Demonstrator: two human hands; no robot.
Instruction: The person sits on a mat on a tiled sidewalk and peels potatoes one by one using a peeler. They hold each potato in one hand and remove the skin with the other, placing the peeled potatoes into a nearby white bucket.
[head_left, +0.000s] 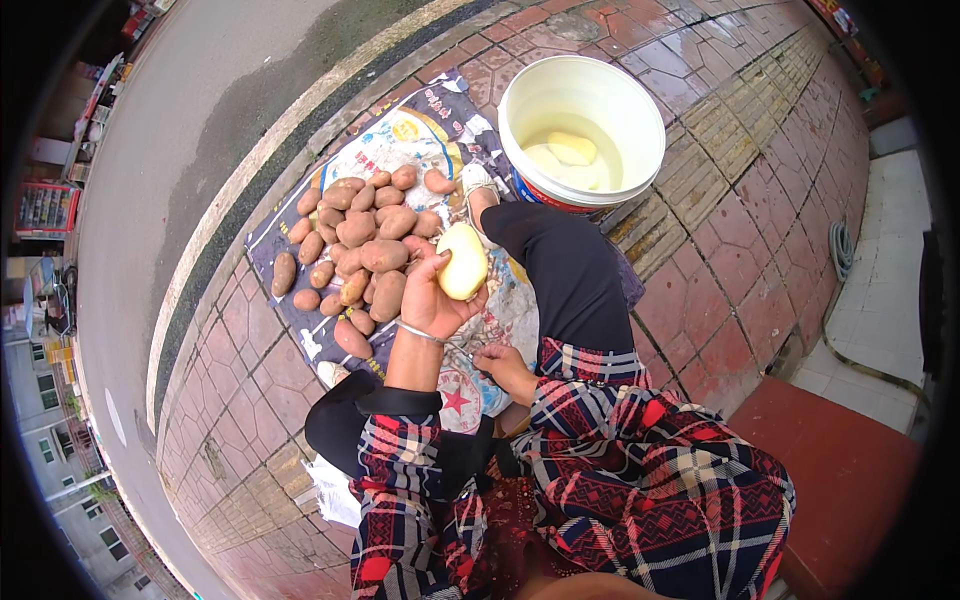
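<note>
A pale peeled potato rests in my left hand, held between thumb and fingers. A bangle circles that wrist. Below and to the right, my right hand grips a slim tool with a dark handle, apart from the potato; whether it is a knife or a peeler I cannot tell. To the left of my left hand lies a heap of unpeeled potatoes on a printed plastic sack. A white plastic bucket holds water and a few peeled potatoes.
My knees and white shoes flank the sack. Reddish paving tiles surround it, with a kerb and grey road to the left. At right are a red board or mat and a coiled hose.
</note>
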